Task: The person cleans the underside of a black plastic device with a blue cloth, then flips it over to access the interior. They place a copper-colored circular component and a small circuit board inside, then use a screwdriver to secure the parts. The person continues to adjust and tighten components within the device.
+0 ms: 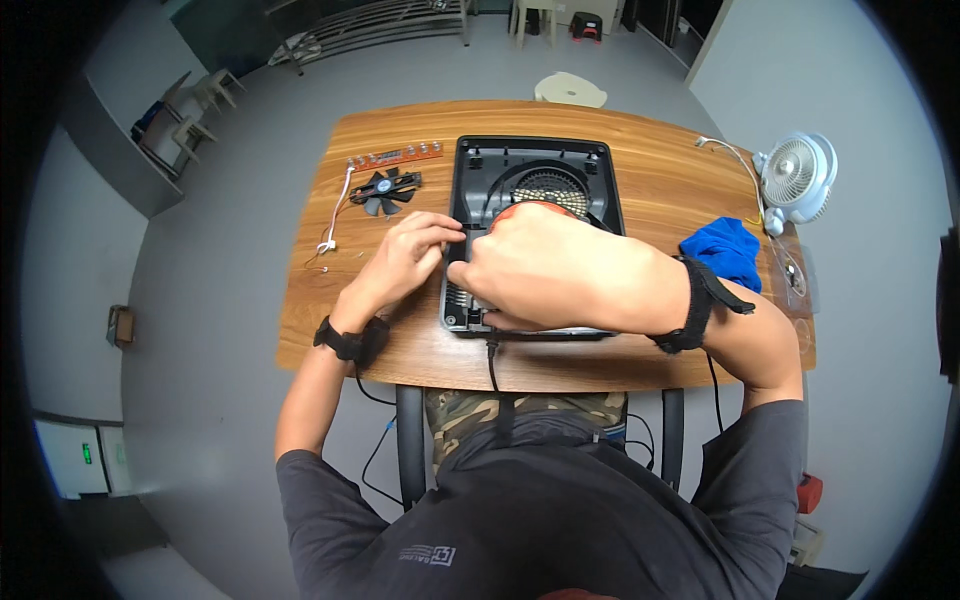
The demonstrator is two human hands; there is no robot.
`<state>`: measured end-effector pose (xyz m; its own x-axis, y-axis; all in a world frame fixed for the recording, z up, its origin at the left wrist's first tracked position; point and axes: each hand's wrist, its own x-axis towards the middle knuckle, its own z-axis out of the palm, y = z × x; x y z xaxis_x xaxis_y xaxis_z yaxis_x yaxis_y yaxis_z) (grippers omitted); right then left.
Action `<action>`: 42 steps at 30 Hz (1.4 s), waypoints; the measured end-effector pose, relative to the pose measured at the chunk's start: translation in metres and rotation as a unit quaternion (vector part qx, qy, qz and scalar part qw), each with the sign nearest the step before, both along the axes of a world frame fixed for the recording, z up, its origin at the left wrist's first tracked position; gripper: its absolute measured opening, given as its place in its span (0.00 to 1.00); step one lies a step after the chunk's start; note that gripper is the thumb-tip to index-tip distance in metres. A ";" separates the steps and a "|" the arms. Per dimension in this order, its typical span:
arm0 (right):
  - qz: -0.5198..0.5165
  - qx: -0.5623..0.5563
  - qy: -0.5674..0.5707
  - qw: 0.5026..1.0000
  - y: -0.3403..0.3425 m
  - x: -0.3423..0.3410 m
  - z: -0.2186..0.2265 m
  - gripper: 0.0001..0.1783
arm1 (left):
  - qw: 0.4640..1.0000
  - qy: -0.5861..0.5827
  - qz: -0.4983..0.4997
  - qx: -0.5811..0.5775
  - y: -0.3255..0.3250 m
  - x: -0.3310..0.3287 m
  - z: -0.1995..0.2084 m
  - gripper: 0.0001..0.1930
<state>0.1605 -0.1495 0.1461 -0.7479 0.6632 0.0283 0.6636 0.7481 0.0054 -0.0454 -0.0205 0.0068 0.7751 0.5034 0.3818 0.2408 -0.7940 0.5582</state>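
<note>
A black plastic appliance housing [610, 180], like the base of an induction cooker, lies open side up on the table before me. A round vent grille [550, 182] shows in its far half. My left hand [408, 255] rests at its left rim, fingertips touching the edge and thumb held apart. Over the housing's middle, my right hand [545, 268] is closed, with its curled fingers low at the left side. What those fingers grip is hidden. Part of an orange-red thing [520, 210] peeks out beyond the right knuckles; its kind is unclear.
Left of the housing lie a black fan [386, 190], a narrow circuit board [395, 157] and a white cable [338, 210]. On the right are a blue cloth [722, 250] and a small white desk fan [798, 172]. A power cord [492, 362] runs off the table's near edge.
</note>
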 end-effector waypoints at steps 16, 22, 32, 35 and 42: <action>-0.111 -0.028 0.073 0.991 0.032 0.044 0.032 0.21 | 0.952 0.199 0.231 -0.021 0.068 -0.105 -0.024 0.10; -0.119 -0.041 0.087 0.988 0.033 0.055 0.027 0.22 | 0.956 0.210 0.204 -0.006 0.077 -0.105 -0.048 0.09; -0.124 -0.023 0.131 0.983 0.034 0.085 0.008 0.24 | 0.950 0.210 0.229 0.038 0.079 -0.095 -0.051 0.09; -0.138 -0.015 0.152 0.979 0.034 0.099 0.008 0.24 | 0.953 0.157 0.233 0.116 0.078 -0.088 -0.038 0.08; -0.163 0.028 0.250 0.954 0.034 0.138 -0.014 0.20 | 0.974 0.080 0.203 -0.062 0.041 -0.001 0.024 0.07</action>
